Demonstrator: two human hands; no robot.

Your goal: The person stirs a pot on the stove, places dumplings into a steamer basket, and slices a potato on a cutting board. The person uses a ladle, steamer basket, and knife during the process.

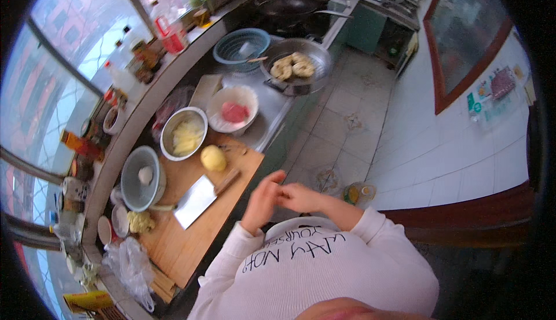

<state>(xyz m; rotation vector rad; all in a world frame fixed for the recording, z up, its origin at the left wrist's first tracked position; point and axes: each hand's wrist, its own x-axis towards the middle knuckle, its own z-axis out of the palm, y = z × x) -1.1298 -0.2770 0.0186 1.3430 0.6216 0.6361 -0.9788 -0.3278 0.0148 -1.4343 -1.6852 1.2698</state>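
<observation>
My left hand and my right hand meet in front of my body, past the board's right edge. The right fingers touch the left hand, and their tips are hidden; no object shows in either. On the wooden cutting board lies a cleaver with a wooden handle. Beside it rests a peeled potato. A metal bowl holds pale cut pieces. In a white bowl sits a piece of raw red meat. A knobbly pale-yellow food piece lies at the board's left edge.
A grey bowl contains a white round item. Farther off stand a steel pan with dough-like pieces, a blue colander and a wok. Bottles and jars line the windowsill. A plastic bag lies left; a container stands on the floor.
</observation>
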